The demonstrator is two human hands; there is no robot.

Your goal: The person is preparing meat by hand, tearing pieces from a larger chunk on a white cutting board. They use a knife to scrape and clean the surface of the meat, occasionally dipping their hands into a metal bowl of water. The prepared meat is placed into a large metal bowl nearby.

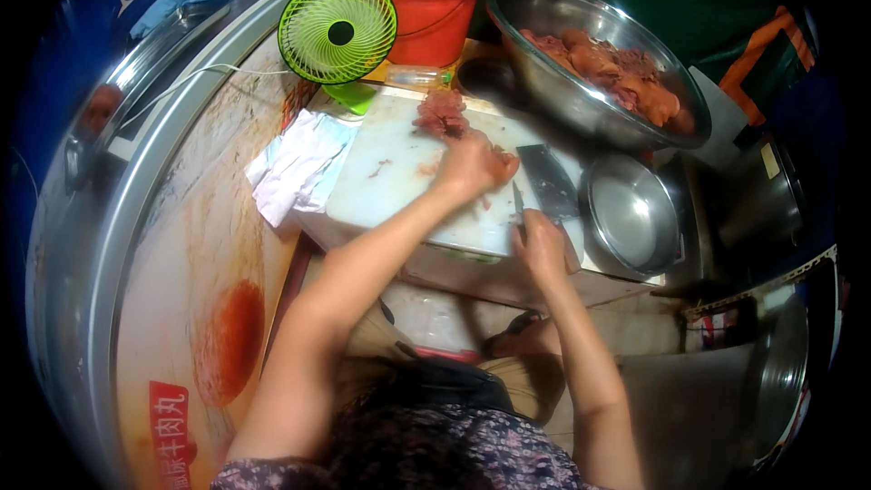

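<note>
My left hand (471,165) is closed on a piece of raw meat (501,162) over the white cutting board (381,184). In my right hand (541,241) is a small knife (518,202), its blade pointing up and away, just right of the meat. A pile of cut raw meat (441,112) lies at the board's far edge, beyond my left hand. Small scraps are scattered on the board. A cleaver (548,180) with a wide dark blade lies flat on the board's right part, beside the knife; its handle lies partly behind my right hand.
A steel basin (602,105) of raw meat stands at the back right, with an empty steel bowl (631,211) nearer. Behind the board are a green fan (338,30) and an orange bucket (425,20) holding tools. Crumpled cloths (299,163) lie at the board's left.
</note>
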